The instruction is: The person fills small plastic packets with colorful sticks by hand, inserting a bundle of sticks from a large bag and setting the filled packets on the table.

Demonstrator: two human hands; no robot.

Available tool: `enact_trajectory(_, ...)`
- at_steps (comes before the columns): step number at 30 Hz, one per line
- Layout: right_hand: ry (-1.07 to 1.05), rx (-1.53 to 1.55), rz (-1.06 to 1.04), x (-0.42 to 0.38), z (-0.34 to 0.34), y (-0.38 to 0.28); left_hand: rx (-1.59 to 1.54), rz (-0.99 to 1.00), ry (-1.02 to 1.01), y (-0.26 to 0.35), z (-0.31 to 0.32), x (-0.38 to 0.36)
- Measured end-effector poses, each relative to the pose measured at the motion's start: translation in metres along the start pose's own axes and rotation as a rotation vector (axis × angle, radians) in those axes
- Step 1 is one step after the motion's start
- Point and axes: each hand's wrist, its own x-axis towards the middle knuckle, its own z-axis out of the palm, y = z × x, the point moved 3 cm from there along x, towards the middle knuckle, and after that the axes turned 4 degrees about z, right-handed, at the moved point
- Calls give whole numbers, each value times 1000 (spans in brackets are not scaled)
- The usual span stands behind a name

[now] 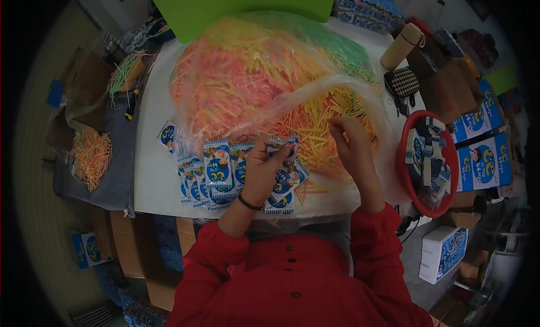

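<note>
A small blue-and-white printed packet (285, 145) is pinched in my left hand (265, 168), thumb lying over its face. My right hand (353, 146) hovers over the yellow part of a heap of thin coloured sticks (315, 137), fingers loosely bent and apart, with nothing that I can make out between them. A large clear plastic bag (281, 99) spreads over the sticks, which run from pink through yellow to green. Several similar packets (218, 168) lie overlapped beside and beneath my left hand, on the white table (154, 175).
On the right are a red basket (403, 169) of packets, a tan bottle (401, 46) and a checkered pouch (401, 82). A green panel (242, 9) stands at the back. More sticks (91, 159) lie on a grey surface at left. Printed cartons (482, 161) are stacked beyond the basket.
</note>
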Motion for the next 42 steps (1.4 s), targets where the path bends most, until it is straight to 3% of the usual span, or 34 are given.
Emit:
enact_trajectory(2,-180,-168,-2,-5,8,6,-136,-41,56,9,4,1)
enact_trajectory(6,-220,-320,-131,-13,23,1,-129,-22,50,9,5,-2)
enact_trajectory(8,-292,-354,-140,-13,32,8,8,27,-107,3,-1,-5)
enact_trajectory(12,-270,-357,-152,-7,23,8,111,59,-107,2,-4,-17)
enact_trajectory(14,-43,-243,-221,-7,14,10,155,128,-128,3,-5,-22)
enact_trajectory(15,-49,-240,-222,-10,14,7,156,127,-121,5,-7,-24)
enact_trajectory(17,4,379,220,-18,10,9,326,225,-218,13,-8,-27)
enact_trajectory(21,-128,399,294,-33,-9,-27,321,244,-288,15,-10,-31)
enact_trajectory(23,-204,70,-119,-32,-19,-67,320,277,-302,18,-9,-30)
enact_trajectory(30,-366,134,-200,-35,-23,-103,368,227,-282,16,-11,-29)
enact_trajectory(36,-437,-287,-181,-39,-19,-102,506,288,-248,19,-10,-31)
enact_trajectory(38,-427,-441,-295,-39,-19,-108,780,410,-227,31,-2,-32)
enact_trajectory(42,-369,-430,-331,-34,-25,-119,783,311,-180,27,-3,-34)
